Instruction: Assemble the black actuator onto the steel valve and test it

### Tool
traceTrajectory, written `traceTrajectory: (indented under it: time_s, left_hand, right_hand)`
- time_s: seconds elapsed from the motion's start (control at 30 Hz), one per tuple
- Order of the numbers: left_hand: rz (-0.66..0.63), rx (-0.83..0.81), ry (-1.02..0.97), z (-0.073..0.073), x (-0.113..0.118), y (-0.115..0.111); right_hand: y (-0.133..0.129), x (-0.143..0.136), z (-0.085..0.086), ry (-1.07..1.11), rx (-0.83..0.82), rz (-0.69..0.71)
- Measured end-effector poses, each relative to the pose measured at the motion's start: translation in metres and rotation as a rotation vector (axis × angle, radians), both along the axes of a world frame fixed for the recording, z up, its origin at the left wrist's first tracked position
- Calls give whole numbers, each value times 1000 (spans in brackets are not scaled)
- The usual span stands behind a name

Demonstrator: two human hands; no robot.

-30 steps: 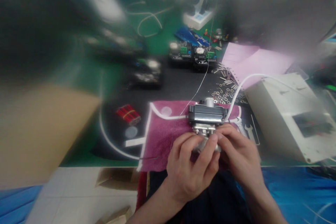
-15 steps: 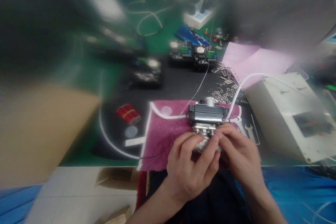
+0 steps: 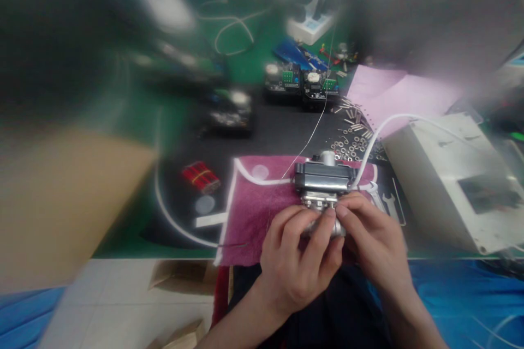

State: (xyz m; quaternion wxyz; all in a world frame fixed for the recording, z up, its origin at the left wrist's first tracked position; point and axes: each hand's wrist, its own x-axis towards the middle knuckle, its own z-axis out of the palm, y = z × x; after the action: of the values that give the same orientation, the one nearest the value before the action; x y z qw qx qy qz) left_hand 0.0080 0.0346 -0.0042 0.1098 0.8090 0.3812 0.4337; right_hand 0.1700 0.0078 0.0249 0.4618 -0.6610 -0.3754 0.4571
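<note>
A dark grey cylindrical valve actuator [image 3: 322,178] with a silver metal valve [image 3: 338,227] on its near side lies on a purple cloth [image 3: 249,218]. My left hand [image 3: 292,259] curls over the valve, its fingers bent against the metal and the index fingertip by the small bolts of the bracket [image 3: 319,198]. From the right, the thumb and index finger of my right hand [image 3: 379,240] are pinched together at the same bracket bolts. Whatever lies between those fingertips is too small to make out. White tubes [image 3: 370,144] run close by the actuator on both sides.
Wrenches [image 3: 390,206] lie right of the cloth, beside a large pale box [image 3: 442,174]. Beyond are loose washers [image 3: 350,147], metal pins [image 3: 355,120] and black circuit modules [image 3: 319,87]. A red bundle [image 3: 200,176] lies left; a cardboard box [image 3: 69,202] stands at the table's left.
The left index finger has shifted slightly left and up, away from the right fingertips, showing more of the valve. The actuator stays almost where it was.
</note>
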Motion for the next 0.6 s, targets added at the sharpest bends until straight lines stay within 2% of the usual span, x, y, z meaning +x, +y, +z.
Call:
traceTrajectory:
  time_s: [0.2, 0.4, 0.6]
  left_hand:
    - [-6, 0, 3, 0, 0, 0]
    - [-3, 7, 18, 1, 1, 1]
    - [12, 7, 19, 2, 0, 1]
  right_hand:
    - [0, -1, 2, -2, -7, 11]
    - [-2, -1, -4, -7, 23, -11]
    - [1, -2, 3, 8, -23, 2]
